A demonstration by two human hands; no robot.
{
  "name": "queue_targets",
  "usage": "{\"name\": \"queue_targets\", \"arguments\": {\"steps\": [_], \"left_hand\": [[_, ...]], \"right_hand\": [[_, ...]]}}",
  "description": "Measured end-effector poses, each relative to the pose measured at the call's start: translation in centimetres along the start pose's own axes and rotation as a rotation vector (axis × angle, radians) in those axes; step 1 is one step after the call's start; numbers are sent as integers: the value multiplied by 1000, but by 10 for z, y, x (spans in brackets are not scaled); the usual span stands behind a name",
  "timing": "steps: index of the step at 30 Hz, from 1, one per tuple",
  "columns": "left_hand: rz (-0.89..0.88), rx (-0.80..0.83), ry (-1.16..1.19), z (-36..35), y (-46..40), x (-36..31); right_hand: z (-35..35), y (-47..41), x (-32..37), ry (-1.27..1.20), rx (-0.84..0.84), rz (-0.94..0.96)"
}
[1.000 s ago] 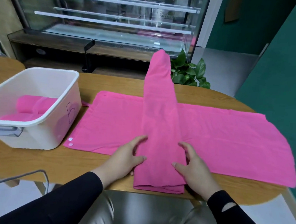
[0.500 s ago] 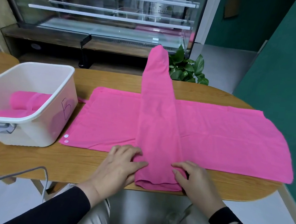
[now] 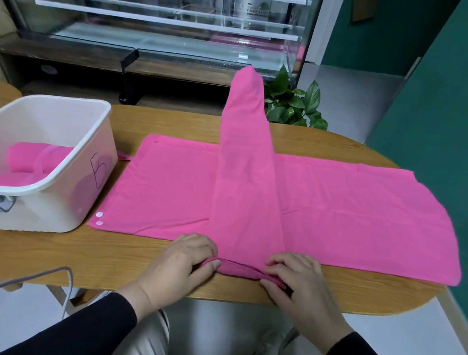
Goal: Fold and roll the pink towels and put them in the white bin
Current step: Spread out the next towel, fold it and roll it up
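Wooden table [image 3: 144,266] had a flat towel [image 3: 352,217] under the folded pink towel [image 3: 246,195]; left hand [image 3: 178,269] and right hand [image 3: 302,287] pinched its near end, white bin [image 3: 61,212] left, plant [image 3: 294,106] behind.

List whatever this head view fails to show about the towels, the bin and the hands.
- Long folded pink towel strip: far end drops behind the wooden table.
- Rolled pink towels in the white plastic bin: number hidden by its wall.
- Left hand, right hand: fingertips tucked under the strip's near edge.
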State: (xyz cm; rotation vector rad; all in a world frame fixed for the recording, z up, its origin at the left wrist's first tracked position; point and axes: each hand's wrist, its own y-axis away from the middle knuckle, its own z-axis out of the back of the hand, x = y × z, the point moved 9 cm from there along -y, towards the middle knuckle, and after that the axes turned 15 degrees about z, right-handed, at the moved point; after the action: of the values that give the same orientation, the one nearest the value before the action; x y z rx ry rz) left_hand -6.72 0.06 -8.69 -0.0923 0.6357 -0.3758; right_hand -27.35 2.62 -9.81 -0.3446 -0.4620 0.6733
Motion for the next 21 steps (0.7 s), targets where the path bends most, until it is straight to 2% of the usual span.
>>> {"name": "queue_targets", "arguments": {"steps": [6,10,12,17,21], "left_hand": [[129,-20,-18,-2,-6,15],[152,-38,-8,1,-7,18],[118,-74,3,5,-4,13],[-100,-158,-206,4,6,-8],[-156,-183,-270,5,9,-16]], "right_hand": [[-1,-6,-15,-48,-60,-112],[-3,-5,-17,-33,-75,-132],[-4,-3,-15,-5,-82,-77],[0,-2,-10,152,-106,34],[1,0,-5,183,-69,125]]}}
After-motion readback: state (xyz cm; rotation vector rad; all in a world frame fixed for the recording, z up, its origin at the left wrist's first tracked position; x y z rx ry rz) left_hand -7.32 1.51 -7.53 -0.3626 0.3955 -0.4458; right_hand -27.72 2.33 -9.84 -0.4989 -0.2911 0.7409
